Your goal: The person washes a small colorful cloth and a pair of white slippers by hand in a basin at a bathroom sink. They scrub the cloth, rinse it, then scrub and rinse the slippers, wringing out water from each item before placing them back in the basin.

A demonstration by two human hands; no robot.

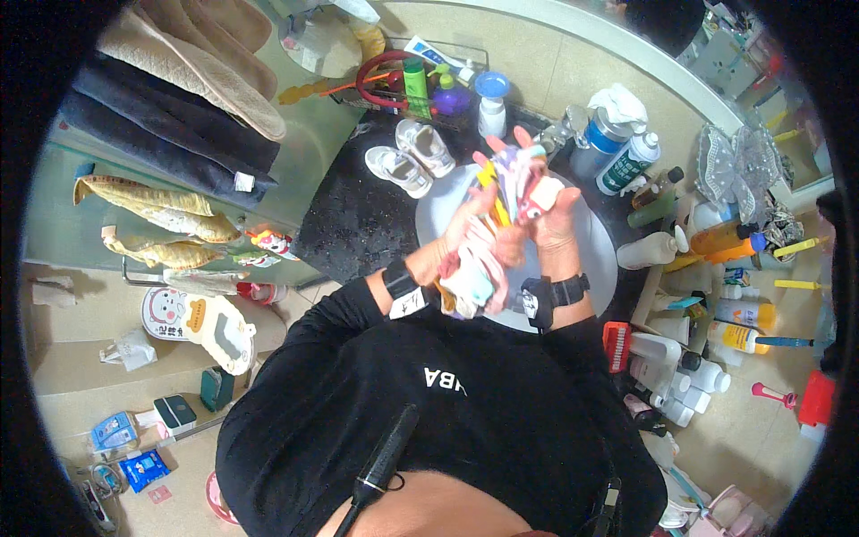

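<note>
Both hands hold a bundle of small multicoloured cloth items (478,258), pastel, pink, white and yellow. One red piece in the bundle bears a cartoon eye. My left hand (463,213) grips the bundle from the left side. From the right, my right hand (556,225) closes round it, with its thumb pointing up. Blur and overlap hide the exact kind of each piece and some of the fingers. Beneath the hands is a white washbasin (596,265), set in a black speckled counter (349,221). Its chrome tap (556,137) stands just beyond the fingertips.
White children's shoes (406,164) stand on the counter, left of the basin. Behind them are a green tube (416,84) and a purple pump bottle (451,94). A spray can (631,161) and a white pump bottle (649,250) line the right side. Dark towels (174,127) hang at left.
</note>
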